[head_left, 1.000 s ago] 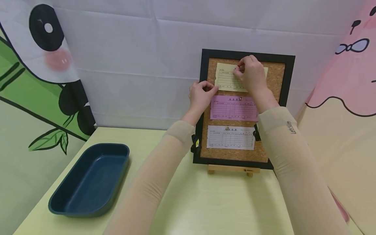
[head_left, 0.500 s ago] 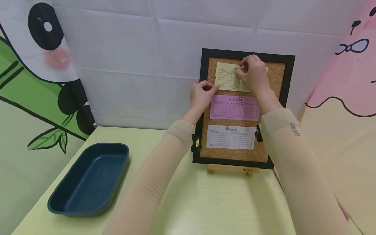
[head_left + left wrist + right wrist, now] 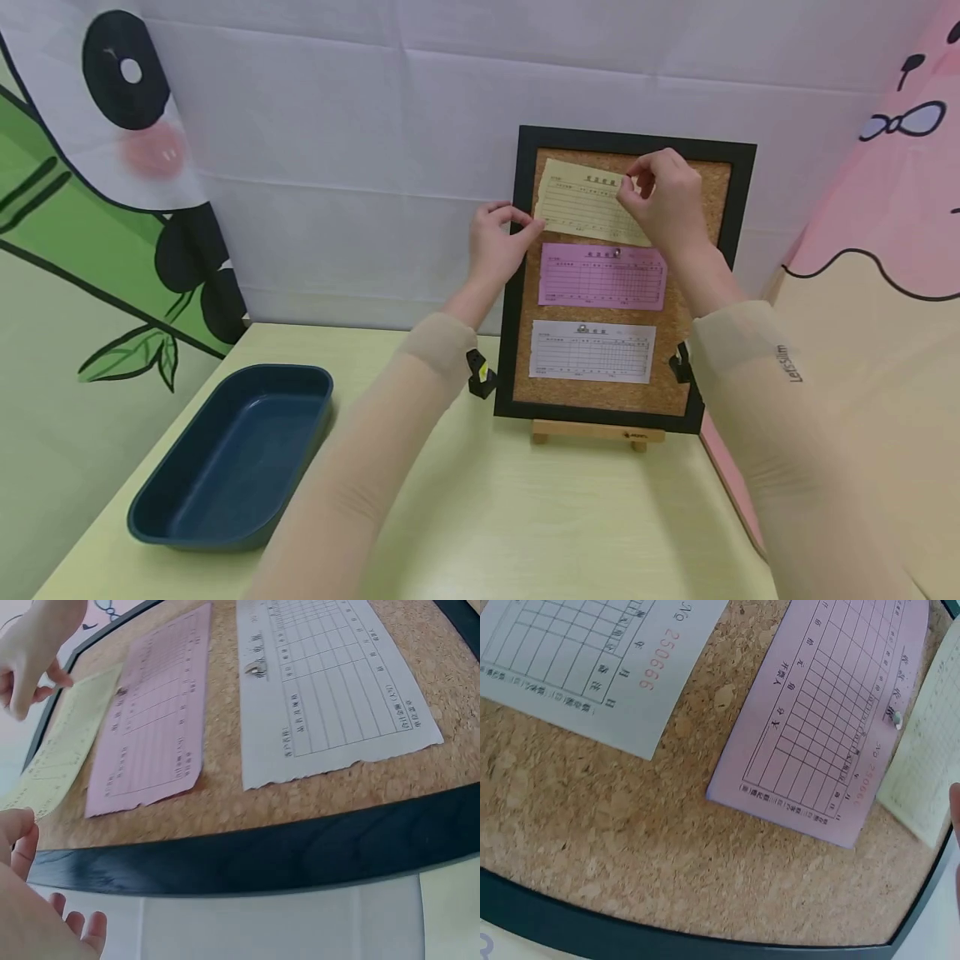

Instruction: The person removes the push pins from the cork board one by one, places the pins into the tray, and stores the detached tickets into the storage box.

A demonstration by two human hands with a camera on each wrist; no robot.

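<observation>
My left hand [image 3: 497, 250] pinches the lower left corner of a yellow receipt slip [image 3: 581, 204] at the top of a black-framed cork board [image 3: 525, 392]. The slip tilts down to the right, and in the left wrist view it [image 3: 64, 754] bows off the cork. Over its right end, my right hand [image 3: 672, 204] has thumb and forefinger together in a pinch on a pushpin, which the fingers hide. No pin shows in the yellow slip's visible heading. Below hang a pink slip [image 3: 600, 287] and a white slip [image 3: 588, 362], each with a pushpin near its top.
The board leans on a small wooden easel [image 3: 596, 430] on the pale table [image 3: 525, 517]. A deep blue tray [image 3: 225, 467] stands at the left. Behind is a white cloth [image 3: 337, 150], with a pink and cream cloth [image 3: 862, 217] at the right.
The yellow slip has shifted left and tilted, its right side lower. My right hand has drawn right and slightly down, away from the slip's heading. My left hand has moved slightly left, still pinching the corner.
</observation>
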